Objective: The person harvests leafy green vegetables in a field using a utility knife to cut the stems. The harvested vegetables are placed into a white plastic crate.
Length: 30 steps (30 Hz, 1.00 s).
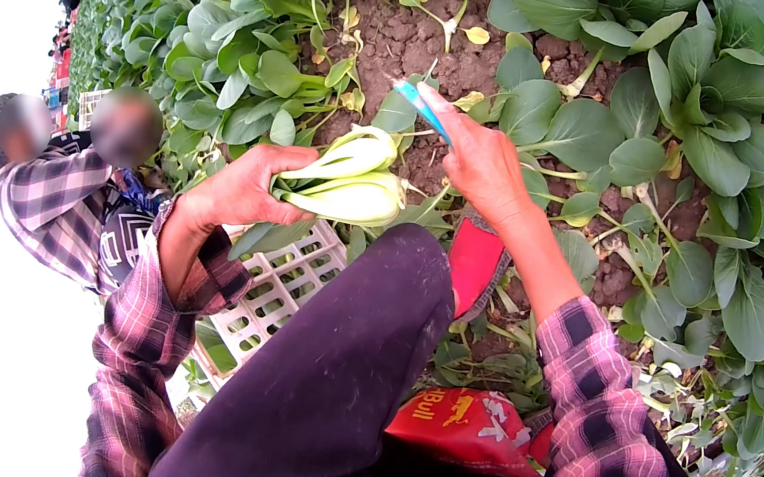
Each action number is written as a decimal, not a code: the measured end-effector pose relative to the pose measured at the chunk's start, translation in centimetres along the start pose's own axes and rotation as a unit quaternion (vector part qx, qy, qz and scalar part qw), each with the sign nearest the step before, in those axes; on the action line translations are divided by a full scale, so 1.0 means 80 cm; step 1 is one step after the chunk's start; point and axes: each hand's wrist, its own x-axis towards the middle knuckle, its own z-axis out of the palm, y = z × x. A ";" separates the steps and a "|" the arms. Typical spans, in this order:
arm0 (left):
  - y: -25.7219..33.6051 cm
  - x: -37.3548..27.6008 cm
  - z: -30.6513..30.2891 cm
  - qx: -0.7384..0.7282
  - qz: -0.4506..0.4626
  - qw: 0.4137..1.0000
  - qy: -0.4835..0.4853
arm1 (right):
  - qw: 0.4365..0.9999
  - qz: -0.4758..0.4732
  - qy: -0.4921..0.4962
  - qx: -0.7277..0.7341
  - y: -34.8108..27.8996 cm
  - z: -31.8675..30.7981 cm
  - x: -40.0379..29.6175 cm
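My left hand (239, 186) is closed around a bunch of pak choi (353, 184); its pale stem bases point right and the dark leaves hang below my palm. To the right and a little higher, my right hand (488, 169) grips a small tool with a blue handle (424, 111), perhaps a knife; its tip points up and left over the soil, and whether it has a blade is too small to tell. The hands are apart, and the tool does not touch the bunch. Part of the bunch's leaves is hidden behind my left hand and wrist.
A pale plastic crate (266, 295) stands left of my raised knee. Rows of leafy pak choi (743, 94) grow around bare soil (416, 32). Cut leaves lie near my red shoe (474, 265). A red printed bag (464, 427) is between my legs. Two people (56, 192) are at the left.
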 end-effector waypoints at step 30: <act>-0.160 0.036 -0.084 0.644 -0.045 0.759 0.091 | 0.927 0.217 -0.246 0.183 -0.015 0.160 0.140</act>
